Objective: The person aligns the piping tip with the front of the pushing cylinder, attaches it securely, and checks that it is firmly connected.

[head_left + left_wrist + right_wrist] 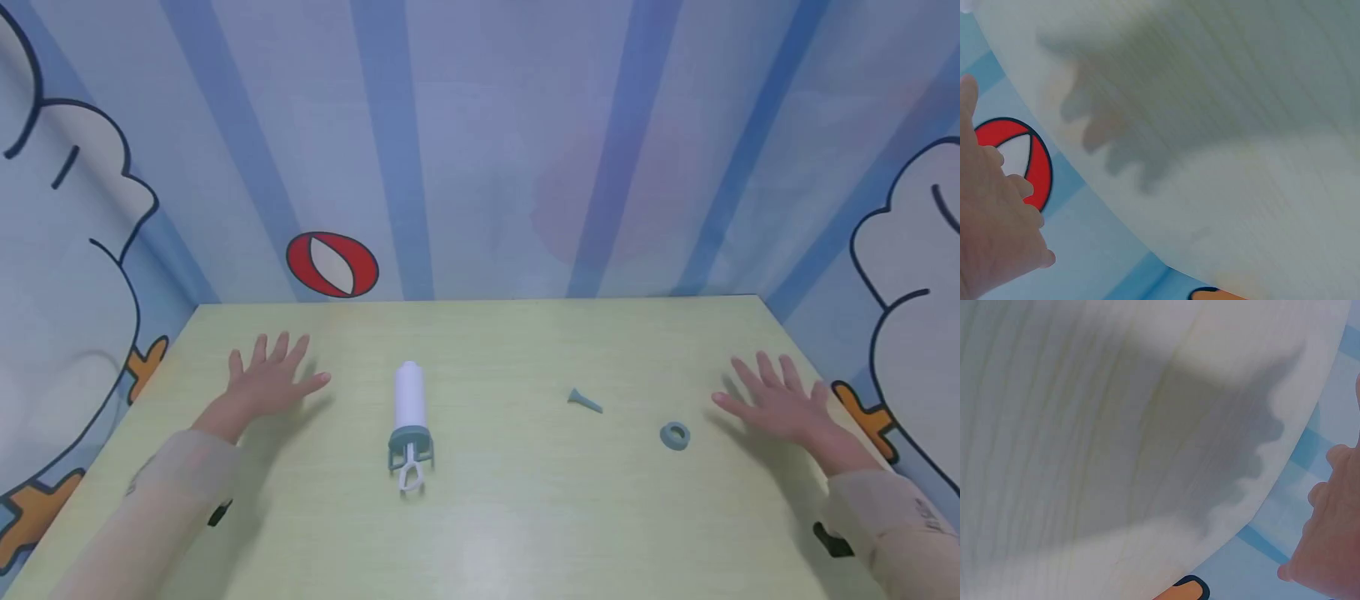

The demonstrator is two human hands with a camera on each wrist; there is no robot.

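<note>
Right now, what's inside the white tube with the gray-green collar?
No contents show through the wall of the white tube. At the gray-green collar, a white looped handle sticks out; whether or how far it runs inside is covered.

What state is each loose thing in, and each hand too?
White cylindrical plastic-looking tube with grey-green collar: lying down, untouched.
White loop-ended handle: sticking out of the collar, toward the person.
Small grey-green flared cone: on its side, apart from the tube.
Grey-green ring: lying loose, hole showing.
Person's bare left hand: raised, fingers spread, empty.
Person's bare right hand: raised, fingers spread, empty.
</note>
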